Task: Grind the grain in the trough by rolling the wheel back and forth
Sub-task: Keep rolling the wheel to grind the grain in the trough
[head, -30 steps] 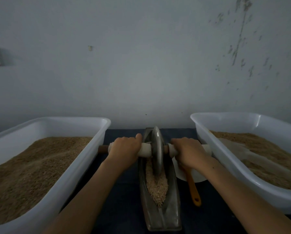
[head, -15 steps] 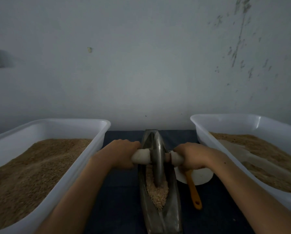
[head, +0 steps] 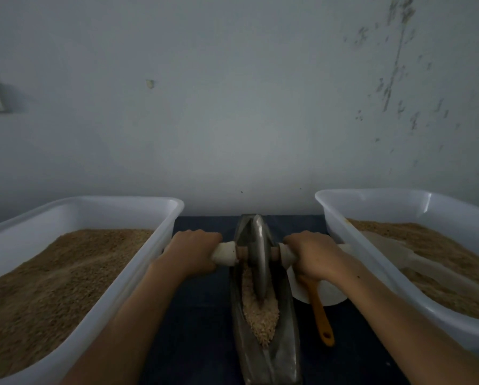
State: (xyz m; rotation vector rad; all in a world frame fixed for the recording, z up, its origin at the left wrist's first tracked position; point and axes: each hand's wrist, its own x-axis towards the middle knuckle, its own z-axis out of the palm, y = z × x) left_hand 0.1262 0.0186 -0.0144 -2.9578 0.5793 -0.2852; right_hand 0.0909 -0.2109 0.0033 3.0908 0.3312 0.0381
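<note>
Grinding stage, head view. The metal wheel (head: 258, 257) stands upright in the narrow boat-shaped trough (head: 281, 354), toward its far half; the left hand (head: 194, 254) is clenched round the pale grip on the left end of the axle, the right hand (head: 314, 255) likewise round the grip on the right end. The grain (head: 260, 315) lies in the trough channel from the wheel's foot toward the near end; its kernels look pale and mostly whole, so grinding is judged to be at an early or middle stage, with many passes left; the near heap in particular appears unworked. Beside the trough: 2 white tubs, left tub (head: 138, 259) and right tub (head: 343, 245), each holding brown grain; a white dish (head: 332, 297) with an orange-handled utensil (head: 320, 315) under the right wrist.
</note>
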